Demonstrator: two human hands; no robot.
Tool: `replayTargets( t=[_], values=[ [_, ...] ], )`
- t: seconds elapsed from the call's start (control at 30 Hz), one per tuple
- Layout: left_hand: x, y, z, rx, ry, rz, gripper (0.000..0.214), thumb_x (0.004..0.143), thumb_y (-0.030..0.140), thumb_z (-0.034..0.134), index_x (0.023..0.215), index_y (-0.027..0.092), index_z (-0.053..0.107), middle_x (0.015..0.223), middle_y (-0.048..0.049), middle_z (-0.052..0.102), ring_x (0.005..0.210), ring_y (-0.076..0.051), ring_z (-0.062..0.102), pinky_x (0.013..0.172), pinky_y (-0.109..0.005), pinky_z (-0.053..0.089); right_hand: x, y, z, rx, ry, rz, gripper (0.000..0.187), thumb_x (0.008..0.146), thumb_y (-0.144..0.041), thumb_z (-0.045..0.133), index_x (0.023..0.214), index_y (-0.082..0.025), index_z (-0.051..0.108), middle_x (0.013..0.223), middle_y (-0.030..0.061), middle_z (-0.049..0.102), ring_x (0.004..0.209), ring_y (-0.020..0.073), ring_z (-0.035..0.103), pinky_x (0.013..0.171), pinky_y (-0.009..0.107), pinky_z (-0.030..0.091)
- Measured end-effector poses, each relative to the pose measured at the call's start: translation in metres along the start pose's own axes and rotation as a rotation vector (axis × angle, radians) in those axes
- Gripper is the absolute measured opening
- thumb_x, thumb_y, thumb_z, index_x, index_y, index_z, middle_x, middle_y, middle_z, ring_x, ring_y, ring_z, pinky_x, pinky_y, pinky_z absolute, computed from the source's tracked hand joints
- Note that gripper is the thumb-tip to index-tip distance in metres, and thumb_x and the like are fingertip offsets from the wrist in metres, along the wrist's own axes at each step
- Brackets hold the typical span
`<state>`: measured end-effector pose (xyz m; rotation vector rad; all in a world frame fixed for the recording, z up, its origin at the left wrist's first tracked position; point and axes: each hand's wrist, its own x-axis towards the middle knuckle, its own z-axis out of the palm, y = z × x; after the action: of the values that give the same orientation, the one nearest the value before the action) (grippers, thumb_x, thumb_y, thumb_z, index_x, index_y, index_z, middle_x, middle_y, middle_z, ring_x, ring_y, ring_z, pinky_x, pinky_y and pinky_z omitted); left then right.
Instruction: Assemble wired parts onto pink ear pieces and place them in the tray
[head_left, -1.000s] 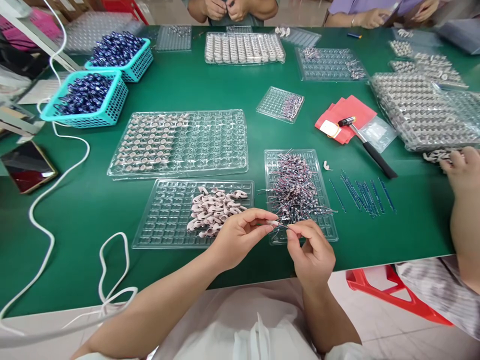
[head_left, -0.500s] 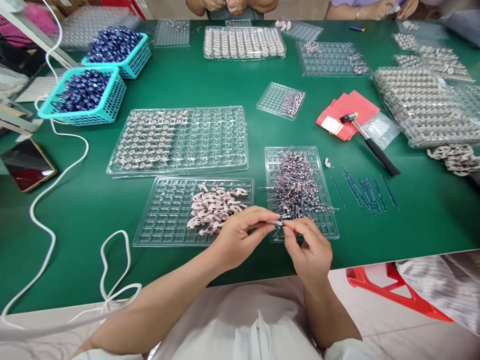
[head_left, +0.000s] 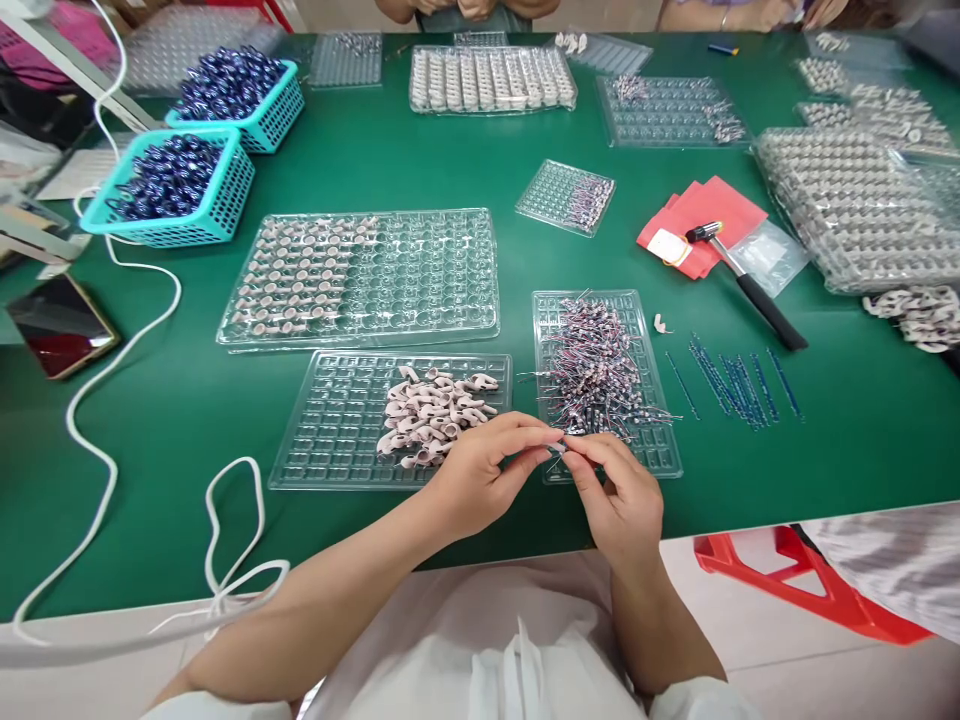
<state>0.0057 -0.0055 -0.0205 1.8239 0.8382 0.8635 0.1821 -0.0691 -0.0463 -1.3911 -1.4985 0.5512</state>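
Note:
My left hand (head_left: 487, 475) pinches a small pale plastic shell (head_left: 555, 447) between thumb and fingers. My right hand (head_left: 619, 490) is closed at the shell's other end, its fingertips on a tiny wired part that they mostly hide. Both hands meet over the near edge of a clear tray (head_left: 670, 455) heaped with small parts on thin wires (head_left: 592, 360). Left of it, a second clear tray (head_left: 322, 440) carries a pile of pale pink, stemmed earbud-like shells (head_left: 431, 410); my left hand covers its near right corner.
Beyond lies a partly filled clear tray (head_left: 427, 275). Turquoise baskets (head_left: 225, 215) of dark blue pieces stand at left, near a phone (head_left: 64, 325) and white cable (head_left: 112, 470). At right are a hammer (head_left: 757, 295), blue sticks (head_left: 739, 385) and stacked trays (head_left: 847, 210). Co-workers' hands (head_left: 476, 8) show across the table.
My fingertips have drawn slightly closer together around the shell, covering more of its right end. The whole view has shifted a little; the trays have stayed in place.

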Motion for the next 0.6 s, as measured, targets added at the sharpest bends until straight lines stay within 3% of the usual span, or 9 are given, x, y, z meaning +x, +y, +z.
replayTargets(
  t=[0.1,0.23,0.33,0.6],
  values=[
    [-0.0007,0.0003,0.0017,-0.051,0.009,0.0,0.024,0.094,0.011,0.059,0.11,0.018,0.076,0.104,-0.0105,0.076,0.096,-0.019,0.073,0.085,-0.031,0.06,-0.0027,0.0019,0.0002,0.087,0.007,0.02,0.03,0.092,-0.011,0.064,0.116,-0.028,0.069,0.095,0.001,0.072,0.085,0.0145,0.065,0.075,0.028,0.054],
    [-0.0018,0.0034,0.0021,-0.153,0.026,-0.108,0.02,0.093,0.012,0.061,0.108,0.017,0.074,0.102,-0.01,0.075,0.093,-0.019,0.073,0.08,-0.028,0.061,-0.0066,0.0047,0.0016,0.203,0.039,0.058,0.035,0.09,-0.011,0.066,0.12,-0.029,0.066,0.095,0.0011,0.07,0.084,0.0155,0.063,0.075,0.03,0.054],
    [-0.0021,0.0057,0.0016,-0.193,0.05,-0.15,0.019,0.091,0.013,0.064,0.108,0.016,0.074,0.1,-0.0089,0.075,0.091,-0.018,0.074,0.08,-0.027,0.062,-0.0072,0.0049,0.0014,0.237,0.055,0.066,0.031,0.089,-0.01,0.067,0.114,-0.028,0.067,0.091,0.0009,0.069,0.082,0.0156,0.062,0.073,0.03,0.052],
    [-0.0025,0.0068,0.0006,-0.198,0.043,-0.105,0.014,0.091,0.013,0.064,0.102,0.016,0.073,0.098,-0.0085,0.075,0.091,-0.018,0.073,0.08,-0.028,0.062,-0.0039,0.0015,-0.0001,0.185,0.063,-0.04,0.03,0.088,-0.003,0.064,0.106,-0.025,0.07,0.093,0.0023,0.071,0.085,0.0166,0.065,0.077,0.033,0.053]
  ],
)
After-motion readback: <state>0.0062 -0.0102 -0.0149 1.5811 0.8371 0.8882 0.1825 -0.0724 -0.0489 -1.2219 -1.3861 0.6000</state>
